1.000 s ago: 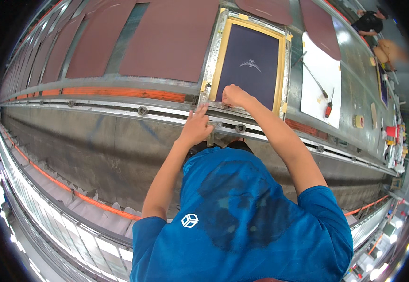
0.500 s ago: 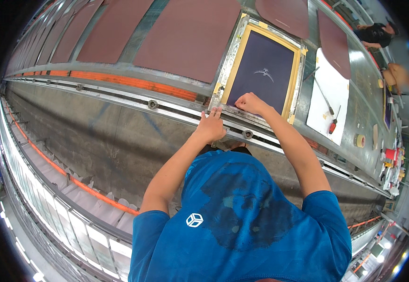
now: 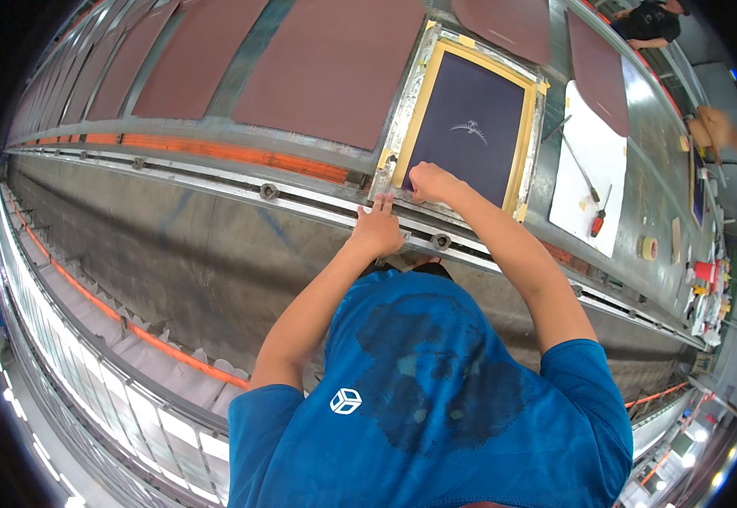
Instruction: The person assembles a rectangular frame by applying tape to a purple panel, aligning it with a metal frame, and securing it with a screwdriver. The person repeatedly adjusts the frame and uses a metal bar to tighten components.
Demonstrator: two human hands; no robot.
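The printing screen [image 3: 468, 131] lies flat on the long metal counter [image 3: 368, 152], close to its near edge, and both hands are on the frame's near end. The left hand [image 3: 377, 230] rests on the steel rail [image 3: 216, 182] that runs along that near edge, just below the screen's near left corner, fingers pressed together and curled down on the metal. The right hand [image 3: 429, 181] sits on the frame's near bar, fingers bunched into a loose fist; whether they pinch anything I cannot tell. By the look of it the screen is already seated in its place and the work is at the fixing or lining-up stage at that near end; nothing shows it finished. The screen is a dark, fine mesh with a small pale design in the middle, bordered in yellow tape inside a dull grey metal frame. Left of it along the counter, brown pads [image 3: 326, 68] lie flat in a row, matte and rectangular. To the right, a white sheet [image 3: 584, 169] carries a red-handled screwdriver [image 3: 599, 222], and a roll of tape [image 3: 649, 247] sits further right, near the edge.
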